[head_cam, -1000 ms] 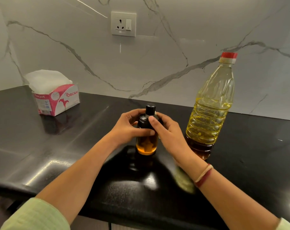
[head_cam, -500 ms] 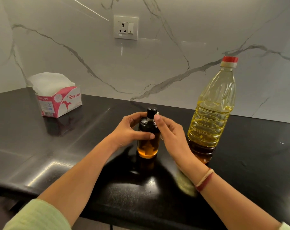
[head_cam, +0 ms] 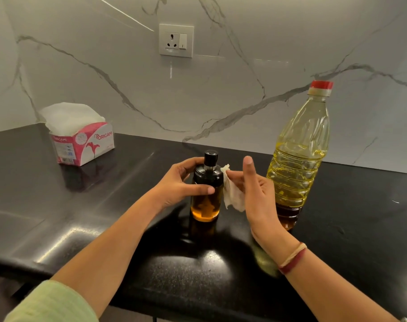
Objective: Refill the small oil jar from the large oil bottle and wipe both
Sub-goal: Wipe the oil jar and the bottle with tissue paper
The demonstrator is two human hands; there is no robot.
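The small oil jar (head_cam: 206, 189) stands capped on the black counter (head_cam: 104, 217), our left hand (head_cam: 177, 185) curled round its shoulder, our right hand (head_cam: 257, 196) pinching a tissue (head_cam: 232, 196) just beside it (the wiping step, we judge), so next the tissue must press on and rub.
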